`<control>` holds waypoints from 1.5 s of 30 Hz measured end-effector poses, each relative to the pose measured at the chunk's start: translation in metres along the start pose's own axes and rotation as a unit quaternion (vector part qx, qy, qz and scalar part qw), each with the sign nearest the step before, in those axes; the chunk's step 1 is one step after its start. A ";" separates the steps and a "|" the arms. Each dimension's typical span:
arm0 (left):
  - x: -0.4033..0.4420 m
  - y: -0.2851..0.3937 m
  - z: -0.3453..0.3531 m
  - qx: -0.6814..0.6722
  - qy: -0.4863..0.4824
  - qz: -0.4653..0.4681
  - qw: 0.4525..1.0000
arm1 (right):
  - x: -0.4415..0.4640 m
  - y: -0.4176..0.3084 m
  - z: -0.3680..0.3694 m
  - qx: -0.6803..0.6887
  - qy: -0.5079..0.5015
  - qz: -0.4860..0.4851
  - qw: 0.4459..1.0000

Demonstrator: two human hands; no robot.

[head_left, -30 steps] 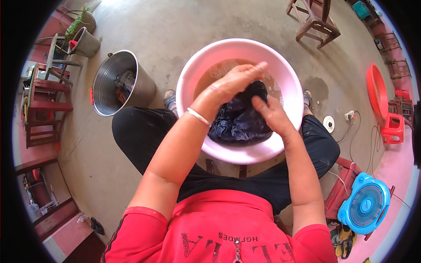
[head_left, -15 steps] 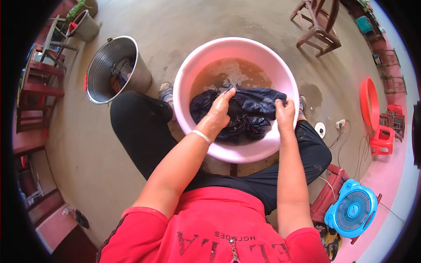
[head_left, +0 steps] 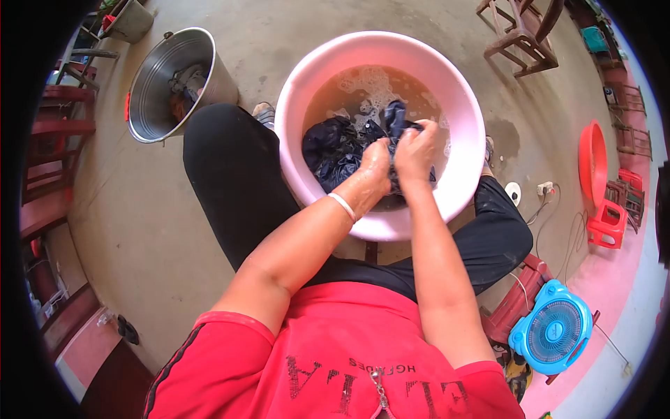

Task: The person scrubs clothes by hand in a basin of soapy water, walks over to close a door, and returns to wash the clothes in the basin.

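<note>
A pink basin [head_left: 466, 146] stands between my knees, holding brownish, foamy water [head_left: 328, 98]. Bunched in it lies a wet dark garment [head_left: 331, 150], partly under water; its exact kind does not show. My left hand [head_left: 375, 167] is closed around a fold of this cloth near the basin's middle. Close beside it, my right hand [head_left: 417, 150] grips another part, with a piece of fabric sticking up between the two hands. The fingertips of both hands are partly hidden by the cloth.
A metal bucket [head_left: 223, 84] with clothes inside stands at the left. On the right are a wooden chair [head_left: 523, 42], a red basin [head_left: 593, 164], a red plastic stool [head_left: 607, 225], a power strip with cords [head_left: 545, 188] and a blue fan [head_left: 555, 328].
My hands have come together from opposite ends of the garment. The stretched-out cloth is now bunched between them, and the view has shifted slightly.
</note>
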State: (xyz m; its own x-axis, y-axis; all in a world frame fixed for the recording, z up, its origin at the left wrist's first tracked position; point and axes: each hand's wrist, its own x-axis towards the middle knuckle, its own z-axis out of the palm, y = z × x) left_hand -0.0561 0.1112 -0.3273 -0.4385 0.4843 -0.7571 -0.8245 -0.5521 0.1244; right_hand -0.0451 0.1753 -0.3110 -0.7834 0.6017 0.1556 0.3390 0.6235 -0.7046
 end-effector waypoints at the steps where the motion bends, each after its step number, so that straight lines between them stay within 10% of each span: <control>1: 0.008 0.004 -0.008 0.019 0.015 0.026 0.999 | -0.013 -0.014 -0.002 0.024 -0.026 -0.019 0.999; 2: 0.069 -0.001 -0.073 -0.117 -0.398 -0.013 0.910 | -0.032 -0.034 -0.003 0.021 -0.071 -0.037 0.997; 3: 0.064 -0.010 -0.061 -0.323 -0.544 -0.139 0.761 | -0.044 -0.045 -0.004 0.011 -0.091 -0.028 0.995; 4: 0.049 -0.006 -0.047 -0.106 -0.317 -0.037 0.942 | -0.032 -0.023 0.003 0.000 -0.049 -0.040 0.998; 5: 0.023 0.002 -0.026 0.130 -0.044 0.068 0.988 | -0.014 0.005 0.008 -0.011 -0.006 -0.047 0.999; 6: -0.023 0.014 0.011 0.169 0.098 -0.034 0.980 | 0.004 0.017 -0.001 -0.040 0.005 -0.012 0.999; 10: 0.005 0.034 -0.008 0.151 -0.022 -0.025 0.988 | 0.032 0.062 -0.038 -0.006 -0.043 -0.027 0.999; 13: 0.008 0.070 -0.019 0.256 -0.024 0.035 0.966 | 0.024 0.065 -0.079 -0.001 -0.295 -0.120 0.948; 15: 0.004 0.072 -0.023 0.512 0.003 0.158 0.844 | 0.016 0.060 -0.098 -0.206 -0.406 -0.103 0.884; 18: -0.008 0.068 -0.041 0.796 -0.098 0.343 0.490 | 0.030 0.097 -0.106 -0.275 -0.407 -0.071 0.868; 23: -0.028 0.083 -0.041 0.857 -0.060 0.353 0.370 | 0.049 0.093 -0.141 0.068 -0.309 -0.035 0.948; 25: -0.036 0.087 -0.027 0.498 -0.155 0.215 0.825 | 0.048 0.102 -0.139 0.386 -0.257 0.065 0.884; 28: -0.031 0.076 -0.012 0.210 -0.164 0.179 0.947 | 0.033 0.094 -0.100 0.546 -0.191 0.151 0.801; 32: 0.020 0.056 -0.036 0.102 0.038 0.154 0.982 | 0.015 0.065 -0.025 0.453 -0.126 0.234 0.851; 34: 0.016 0.051 -0.028 0.107 0.103 0.128 0.981 | -0.007 0.021 -0.015 0.356 -0.164 0.083 0.916; 36: 0.028 0.046 -0.033 0.157 0.062 0.133 0.977 | -0.035 -0.029 -0.011 0.195 -0.127 -0.145 0.962; 41: 0.056 0.000 -0.044 -0.058 -0.154 0.080 0.983 | -0.006 -0.009 0.015 -0.074 -0.032 -0.102 0.992; 42: -0.002 0.007 -0.002 0.082 0.079 0.051 0.992 | 0.010 0.010 0.016 -0.045 -0.054 -0.014 0.997; 45: 0.012 0.006 -0.010 0.161 0.047 0.092 0.982 | 0.010 0.010 0.014 0.002 0.014 -0.091 0.996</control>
State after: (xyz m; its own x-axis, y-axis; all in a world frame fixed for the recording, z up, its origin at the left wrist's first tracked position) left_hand -0.0629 0.1071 -0.3424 -0.5680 0.3232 -0.7569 -0.8114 -0.3740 0.4492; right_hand -0.0570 0.1809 -0.3265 -0.8169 0.4928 0.2996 0.1912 0.7215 -0.6655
